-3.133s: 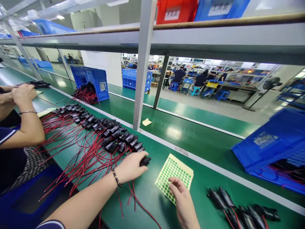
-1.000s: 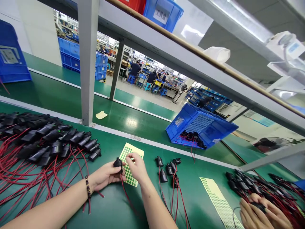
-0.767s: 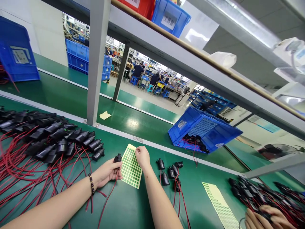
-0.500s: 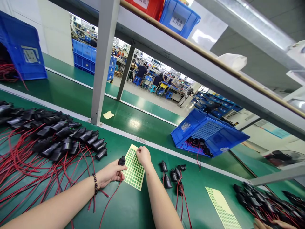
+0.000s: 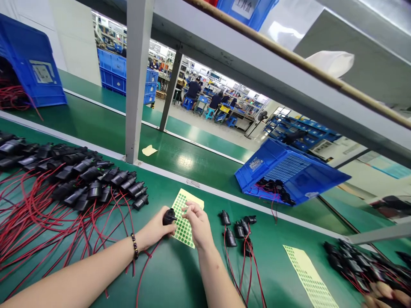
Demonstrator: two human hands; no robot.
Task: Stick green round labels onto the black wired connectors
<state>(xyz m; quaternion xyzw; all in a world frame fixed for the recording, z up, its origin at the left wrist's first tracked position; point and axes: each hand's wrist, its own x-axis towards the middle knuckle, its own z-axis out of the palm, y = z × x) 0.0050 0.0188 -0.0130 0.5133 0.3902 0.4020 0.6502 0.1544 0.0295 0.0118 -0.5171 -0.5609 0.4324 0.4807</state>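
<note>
My left hand (image 5: 157,229) grips a small black cylindrical part with a nozzle (image 5: 168,217), its red wire trailing down to the bench. Just right of it, my right hand (image 5: 199,223) hovers over a pale yellow sheet of green dot stickers (image 5: 183,234), thumb and forefinger pinched together. Whatever may be between those fingertips is too small to make out. The sheet lies flat on the green bench, partly covered by both hands. To the right of my right wrist sit several similar black parts (image 5: 230,238) with red wires.
A big pile of black wired parts (image 5: 94,190) covers the left side. Another sticker sheet (image 5: 306,273) lies at right, near a second pile (image 5: 349,261) and another person's hand (image 5: 385,295). A tilted blue bin (image 5: 257,164) stands behind; a grey post (image 5: 136,85) rises ahead.
My right hand has lifted off the sticker sheet and drawn nearer the black part. The left hand has turned the part, so its nozzle tilts differently. The view has shifted slightly.
</note>
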